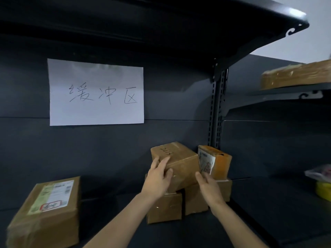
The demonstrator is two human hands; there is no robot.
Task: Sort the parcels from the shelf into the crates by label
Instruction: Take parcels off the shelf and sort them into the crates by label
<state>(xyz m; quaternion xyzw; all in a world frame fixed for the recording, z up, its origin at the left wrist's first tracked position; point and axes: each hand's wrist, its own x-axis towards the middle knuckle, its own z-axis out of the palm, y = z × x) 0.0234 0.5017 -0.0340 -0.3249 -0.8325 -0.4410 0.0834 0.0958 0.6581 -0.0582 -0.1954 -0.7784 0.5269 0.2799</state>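
A brown cardboard parcel (pixel 180 161) with handwriting on its top sits on a stack of parcels on the dark shelf (pixel 111 221). My left hand (pixel 158 176) lies on its left face, fingers spread over the top edge and thumb across the front. My right hand (pixel 208 185) reaches its lower right corner with fingers straight. An orange parcel (pixel 219 163) with a white label stands just right of it. Two lower parcels (pixel 164 208) (pixel 195 199) carry the stack. A large labelled parcel (pixel 48 212) lies at the lower left.
A white paper sign (pixel 96 92) with handwritten characters hangs on the back panel. A slotted upright (pixel 215 111) divides the bays. In the right bay, a taped parcel (pixel 295 74) sits on the upper shelf and a plastic bag with something yellow (pixel 322 183) below.
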